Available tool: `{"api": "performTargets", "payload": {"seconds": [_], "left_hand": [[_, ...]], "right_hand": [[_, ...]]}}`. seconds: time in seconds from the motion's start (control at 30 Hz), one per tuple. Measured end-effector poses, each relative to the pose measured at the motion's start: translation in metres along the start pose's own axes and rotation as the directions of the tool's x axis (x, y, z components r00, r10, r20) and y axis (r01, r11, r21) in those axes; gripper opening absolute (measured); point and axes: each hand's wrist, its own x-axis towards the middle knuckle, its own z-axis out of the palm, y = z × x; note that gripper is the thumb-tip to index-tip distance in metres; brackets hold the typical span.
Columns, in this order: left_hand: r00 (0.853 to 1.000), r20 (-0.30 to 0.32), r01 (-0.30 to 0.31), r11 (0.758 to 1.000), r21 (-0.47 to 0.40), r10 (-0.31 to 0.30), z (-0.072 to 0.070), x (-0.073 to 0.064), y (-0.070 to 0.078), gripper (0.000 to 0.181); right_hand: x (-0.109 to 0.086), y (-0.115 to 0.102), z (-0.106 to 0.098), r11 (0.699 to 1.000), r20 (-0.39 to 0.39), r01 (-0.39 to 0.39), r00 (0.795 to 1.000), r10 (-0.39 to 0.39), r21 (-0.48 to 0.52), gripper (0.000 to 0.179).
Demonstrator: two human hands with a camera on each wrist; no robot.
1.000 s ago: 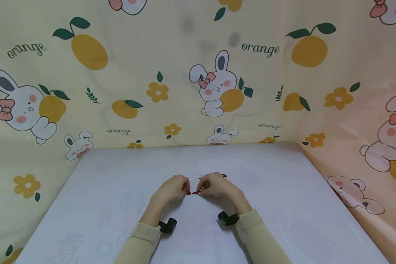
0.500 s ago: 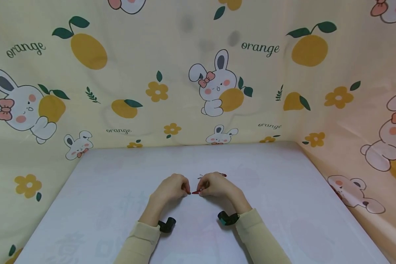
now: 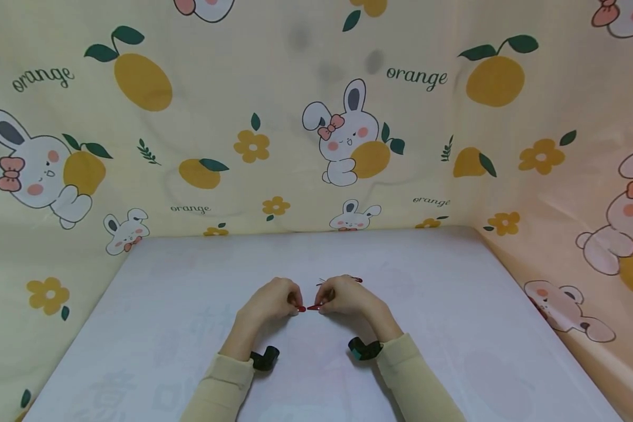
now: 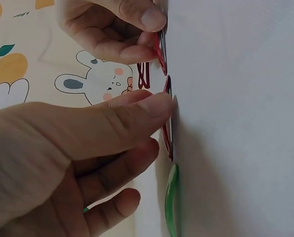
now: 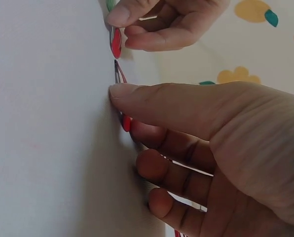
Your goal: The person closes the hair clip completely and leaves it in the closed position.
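Observation:
My left hand point(image 3: 274, 300) pinches a red snap hair clip point(image 4: 167, 143) between thumb and index finger, low over the white tabletop. Its rounded red end point(image 5: 117, 43) points at the other hand. Opposite, my right hand point(image 3: 343, 294) pinches a second red snap hair clip point(image 5: 127, 123) by thumb and fingers. Its narrow tip point(image 3: 311, 308) faces the left hand's clip, with a small gap between the two. The fingertips cover the middle of both clips. The other fingers of each hand are loosely bent.
A green hair clip point(image 4: 171, 200) lies on the table beyond the left hand's clip. More red clips point(image 4: 143, 75) lie behind the right hand, which partly hides them in the head view. The white tabletop point(image 3: 453, 351) is enclosed by printed cloth point(image 3: 274, 88).
My left wrist has shifted slightly left. The red face of its clip, barely visible half a second ago, shows again. My right hand stays in place.

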Motion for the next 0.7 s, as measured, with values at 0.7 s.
{"api": "performTargets", "payload": {"seconds": [0.7], "left_hand": [[0.945,-0.325,-0.026,1.0,-0.015,0.02,0.017,0.033,0.024,0.014]], "right_hand": [[0.003,0.014,-0.02,0.986,-0.539,-0.009,0.837,0.1,0.168,0.018]]}}
